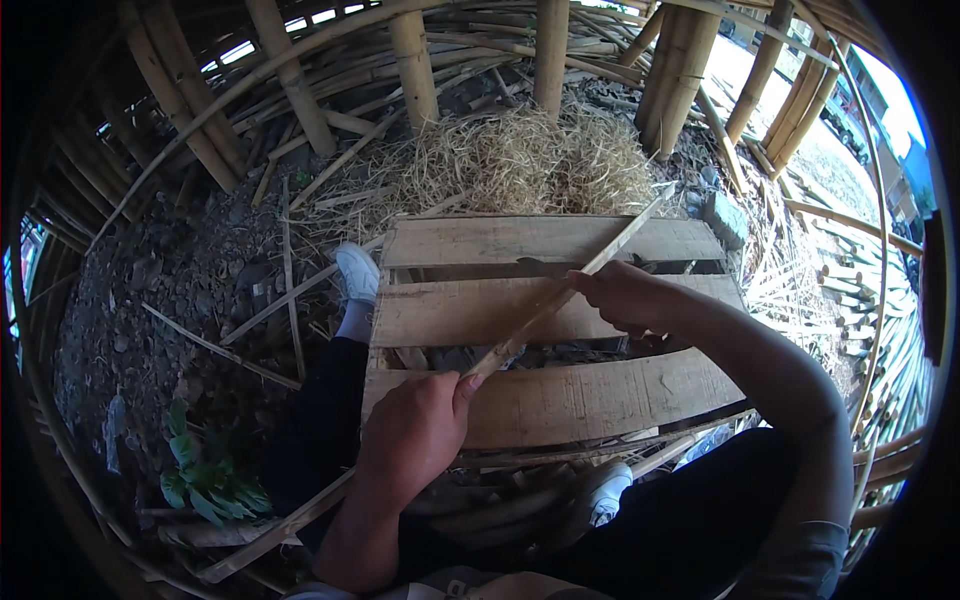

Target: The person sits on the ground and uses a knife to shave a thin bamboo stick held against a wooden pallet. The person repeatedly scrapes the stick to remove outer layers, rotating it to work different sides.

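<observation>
A long, split bamboo strip (527, 331) runs slantwise over a low wooden table of three planks (600, 398), from my lower left to the far right. My left hand (418, 428) is closed around it at the table's near left, thumb along the top. Farther up the strip, over the middle plank, my right hand (625, 300) is closed with its thumb and forefinger at the strip. Its other fingers are curled beneath and partly hidden, so whether they hold anything more cannot be made out. The strip's lower end passes behind my left forearm.
A heap of pale shavings (530, 160) lies beyond the table, before upright bamboo posts (548, 60). A grey block (726, 220) sits by the far right corner. Cut bamboo poles (890, 350) are piled at right. Leafy plant (205, 475) and loose strips lie left. My shoes flank the table.
</observation>
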`<state>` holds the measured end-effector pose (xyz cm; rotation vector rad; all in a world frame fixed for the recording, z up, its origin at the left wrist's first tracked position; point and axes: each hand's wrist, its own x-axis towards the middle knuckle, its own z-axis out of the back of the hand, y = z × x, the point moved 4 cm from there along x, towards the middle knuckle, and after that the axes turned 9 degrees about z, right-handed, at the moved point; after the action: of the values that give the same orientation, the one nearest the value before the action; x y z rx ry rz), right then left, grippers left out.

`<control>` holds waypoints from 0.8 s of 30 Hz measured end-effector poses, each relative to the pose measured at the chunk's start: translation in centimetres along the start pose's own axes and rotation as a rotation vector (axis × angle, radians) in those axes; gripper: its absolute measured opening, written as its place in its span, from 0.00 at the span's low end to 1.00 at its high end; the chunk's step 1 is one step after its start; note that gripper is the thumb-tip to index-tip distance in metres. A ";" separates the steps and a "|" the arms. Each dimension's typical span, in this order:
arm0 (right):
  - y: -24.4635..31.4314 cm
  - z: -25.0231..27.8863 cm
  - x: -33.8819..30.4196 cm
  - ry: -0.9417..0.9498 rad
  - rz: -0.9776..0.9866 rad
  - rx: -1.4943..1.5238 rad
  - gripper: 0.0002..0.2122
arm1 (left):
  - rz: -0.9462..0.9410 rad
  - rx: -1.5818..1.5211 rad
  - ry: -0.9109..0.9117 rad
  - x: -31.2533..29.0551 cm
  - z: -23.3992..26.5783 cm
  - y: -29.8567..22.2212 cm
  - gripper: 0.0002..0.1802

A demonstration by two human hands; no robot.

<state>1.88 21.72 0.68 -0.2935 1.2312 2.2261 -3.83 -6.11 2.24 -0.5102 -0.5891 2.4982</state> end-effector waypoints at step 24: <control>0.2 0.1 0.5 -0.014 -0.003 0.134 0.29 | -0.028 -0.001 -0.046 -0.3 -0.4 -0.2 0.26</control>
<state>1.35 21.92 0.60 -0.2267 1.3632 2.1275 -3.30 -6.03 2.04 -0.4435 -0.6108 2.4890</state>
